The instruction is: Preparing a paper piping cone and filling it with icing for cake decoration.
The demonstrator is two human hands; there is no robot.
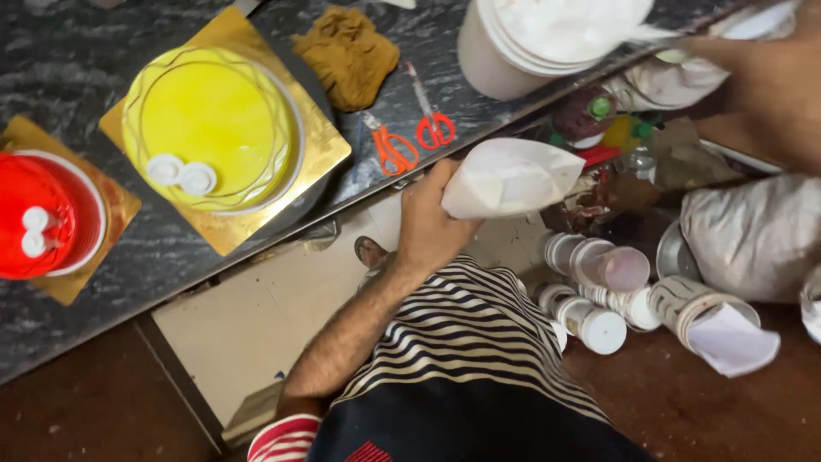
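My left hand (425,224) grips the twisted neck of a white piping bag (511,175), held just off the counter's edge in front of my striped shirt. My right hand (757,81) is blurred at the top right. It holds a pale spatula (657,35) that reaches over a big tub of white cream (534,38). A yellow glazed cake (209,128) with two white discs sits on a gold board (321,150) on the dark counter, left of the bag. A red cake (43,214) on another gold board is at the far left.
Two orange-handled scissors (393,150) (434,127) and a brown cloth (346,53) lie on the marble counter (77,60). Below the counter are stacked white cups (599,321), bottles (599,115) and a grey sack (757,235). The floor is brown.
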